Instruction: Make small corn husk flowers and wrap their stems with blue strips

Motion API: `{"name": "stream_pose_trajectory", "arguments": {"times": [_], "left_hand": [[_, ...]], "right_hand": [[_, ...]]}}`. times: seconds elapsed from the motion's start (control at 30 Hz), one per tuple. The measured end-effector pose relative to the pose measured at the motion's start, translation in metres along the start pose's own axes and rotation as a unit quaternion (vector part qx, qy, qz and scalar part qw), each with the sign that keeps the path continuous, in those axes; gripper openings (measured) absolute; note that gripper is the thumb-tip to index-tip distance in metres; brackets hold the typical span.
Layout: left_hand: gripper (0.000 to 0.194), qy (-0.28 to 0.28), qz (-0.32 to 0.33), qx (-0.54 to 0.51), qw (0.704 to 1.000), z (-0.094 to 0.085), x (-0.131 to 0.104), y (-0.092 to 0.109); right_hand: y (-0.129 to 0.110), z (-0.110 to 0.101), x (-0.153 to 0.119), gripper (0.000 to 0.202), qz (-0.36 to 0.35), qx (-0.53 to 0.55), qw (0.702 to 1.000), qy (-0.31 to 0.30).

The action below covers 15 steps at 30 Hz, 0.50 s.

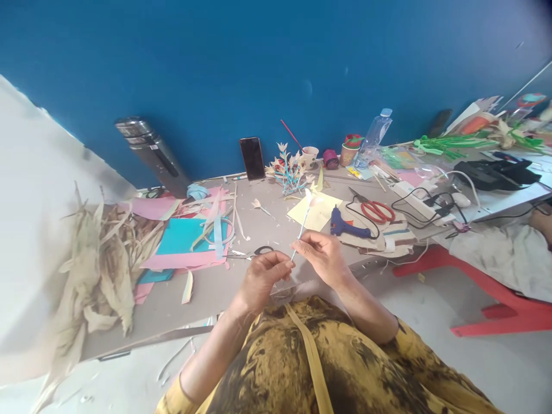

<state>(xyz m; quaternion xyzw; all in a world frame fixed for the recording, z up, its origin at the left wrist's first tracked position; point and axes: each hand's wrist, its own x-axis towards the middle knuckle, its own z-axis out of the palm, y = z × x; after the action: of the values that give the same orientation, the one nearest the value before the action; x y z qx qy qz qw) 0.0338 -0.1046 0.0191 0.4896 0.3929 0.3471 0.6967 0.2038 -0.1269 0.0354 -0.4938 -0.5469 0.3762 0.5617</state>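
Observation:
Between my hands, a thin pale-blue wrapped flower stem (303,222) with a whitish tip stands tilted upward. My left hand (268,272) pinches its lower end. Higher up, my right hand (321,253) closes finger and thumb on the same stem. Just past the stem's tip lies a pale yellow sheet (321,215). A blue glue gun (351,225) rests to the right of it. Black-handled scissors (262,250) lie behind my left hand, partly hidden by it. A single small husk flower (260,206) is on the table, and a bunch of similar flowers (290,172) stands farther back.
Dried corn husks (112,259) and pink and blue sheets (181,236) cover the left side. A dark flask (153,158) and a phone (252,158) lean by the wall. Red-handled scissors (377,211), a power strip (420,201) and a plastic bottle (376,138) are at right, above a red stool (478,287).

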Motion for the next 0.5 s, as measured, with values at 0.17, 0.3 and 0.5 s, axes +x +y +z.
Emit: {"name": "stream_pose_trajectory", "arguments": {"times": [0.17, 0.3, 0.5], "left_hand": [[0.018, 0.054, 0.027, 0.008, 0.998, -0.003, 0.003, 0.0], [0.019, 0.07, 0.025, 0.017, 0.997, -0.005, 0.004, -0.004], [0.022, 0.05, -0.021, 0.033, 0.998, -0.013, 0.008, -0.001]], "right_hand": [[0.001, 0.008, 0.007, 0.036, -0.007, -0.011, 0.999, 0.035], [0.005, 0.012, 0.011, 0.038, 0.01, -0.019, 0.999, 0.041], [0.014, 0.007, 0.021, 0.039, 0.033, -0.026, 0.997, 0.061]]}}
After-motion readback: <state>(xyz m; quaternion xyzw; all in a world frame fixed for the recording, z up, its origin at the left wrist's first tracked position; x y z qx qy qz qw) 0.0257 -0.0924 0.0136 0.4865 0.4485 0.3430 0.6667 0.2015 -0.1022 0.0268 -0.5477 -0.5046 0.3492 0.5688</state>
